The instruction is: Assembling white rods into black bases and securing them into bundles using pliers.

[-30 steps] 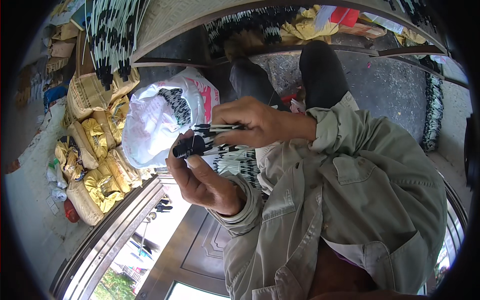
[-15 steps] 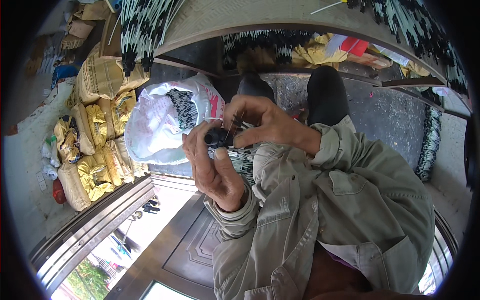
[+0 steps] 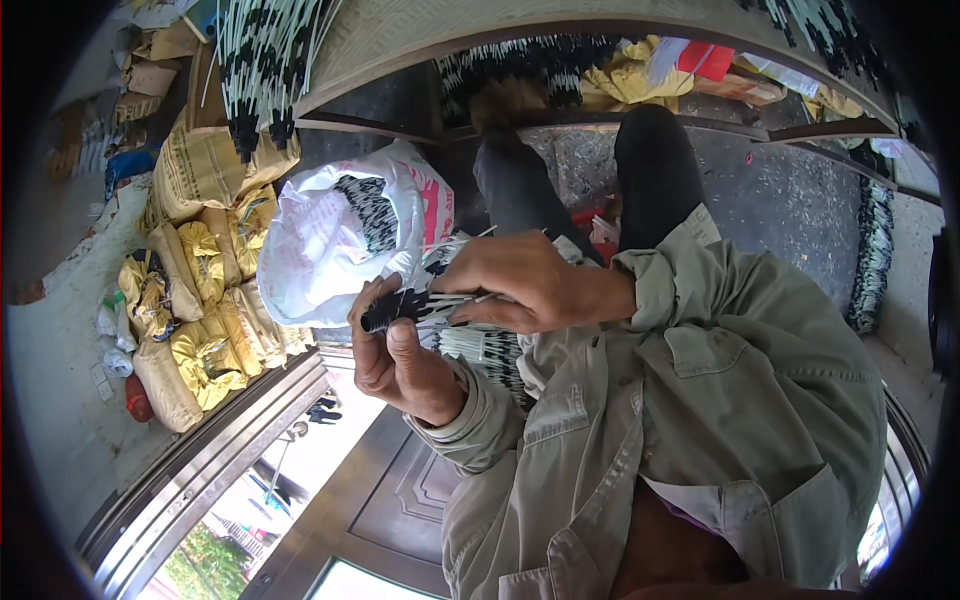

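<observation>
1. A big round woven tray [image 3: 560, 30] full of thin black-and-white sticks curves over the top of the view. It is well above the small bundle of black-and-white sticks [image 3: 425, 305] that both hands hold.
2. Yellow and brown sacks [image 3: 200, 310] are stacked well to the left of the small bundle.
3. A white plastic bag [image 3: 320, 250] sits just left of the small bundle and a bit above it. More of the same sticks show inside its open top.
4. A heap of the same sticks [image 3: 490, 350] lies on the lap, just under the small bundle.
5. The right hand [image 3: 530, 285] is curled. Its fingers press together on the white ends of the small bundle.
6. The left hand [image 3: 395, 350] is closed around the black ends, with the thumb pressed on top.
7. The small bundle looks only partly gathered. Lots of sticks wait in the heap, the bag and the tray, so I think most of the work is left.
</observation>
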{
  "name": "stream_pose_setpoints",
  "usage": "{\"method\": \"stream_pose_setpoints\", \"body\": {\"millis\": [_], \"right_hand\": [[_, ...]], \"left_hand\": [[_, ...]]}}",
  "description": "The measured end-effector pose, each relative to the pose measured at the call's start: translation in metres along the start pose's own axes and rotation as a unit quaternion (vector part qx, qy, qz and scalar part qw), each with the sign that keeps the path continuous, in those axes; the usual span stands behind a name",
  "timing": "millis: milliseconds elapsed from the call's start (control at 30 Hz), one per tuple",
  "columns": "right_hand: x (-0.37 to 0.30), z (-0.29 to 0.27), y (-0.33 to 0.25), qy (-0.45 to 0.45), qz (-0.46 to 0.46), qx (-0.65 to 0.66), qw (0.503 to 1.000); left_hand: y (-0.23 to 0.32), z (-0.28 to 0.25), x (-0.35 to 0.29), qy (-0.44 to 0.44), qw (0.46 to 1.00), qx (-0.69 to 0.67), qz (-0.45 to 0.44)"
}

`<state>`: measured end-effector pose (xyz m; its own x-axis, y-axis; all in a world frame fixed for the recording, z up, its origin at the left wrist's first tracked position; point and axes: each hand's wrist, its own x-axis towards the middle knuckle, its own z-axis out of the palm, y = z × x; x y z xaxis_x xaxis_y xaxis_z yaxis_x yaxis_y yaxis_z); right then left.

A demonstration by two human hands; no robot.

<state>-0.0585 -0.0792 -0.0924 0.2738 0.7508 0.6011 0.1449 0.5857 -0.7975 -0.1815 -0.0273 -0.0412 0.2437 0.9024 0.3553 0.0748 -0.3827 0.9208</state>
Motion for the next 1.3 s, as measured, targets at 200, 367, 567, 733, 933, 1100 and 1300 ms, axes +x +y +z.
{"method": "stream_pose_setpoints", "body": {"millis": [200,367,567,733,933,1100,1300], "right_hand": [[0.009,0.000,0.006,0.005,-0.042,-0.056,0.998],[0.016,-0.005,0.016,-0.026,0.050,0.089,0.994],[0.009,0.003,0.015,0.054,-0.012,-0.016,0.998],[0.016,-0.003,0.016,0.046,-0.006,-0.059,0.997],[0.014,-0.003,0.022,0.072,-0.004,0.031,0.997],[0.012,-0.005,0.019,0.071,-0.007,0.038,0.997],[0.013,-0.006,0.024,0.038,0.000,0.077,0.996]], "left_hand": [[-0.002,0.001,0.002,0.031,0.998,-0.036,-0.030],[-0.002,0.002,0.005,0.013,0.999,-0.022,-0.034],[0.002,0.014,0.005,0.015,0.999,-0.028,-0.028],[0.001,0.018,0.002,0.063,0.997,0.030,-0.042],[-0.007,0.016,0.005,0.060,0.991,0.121,-0.001],[-0.003,0.018,0.008,0.009,0.997,0.071,0.008],[-0.004,0.014,0.007,-0.012,0.998,0.054,0.004]]}}
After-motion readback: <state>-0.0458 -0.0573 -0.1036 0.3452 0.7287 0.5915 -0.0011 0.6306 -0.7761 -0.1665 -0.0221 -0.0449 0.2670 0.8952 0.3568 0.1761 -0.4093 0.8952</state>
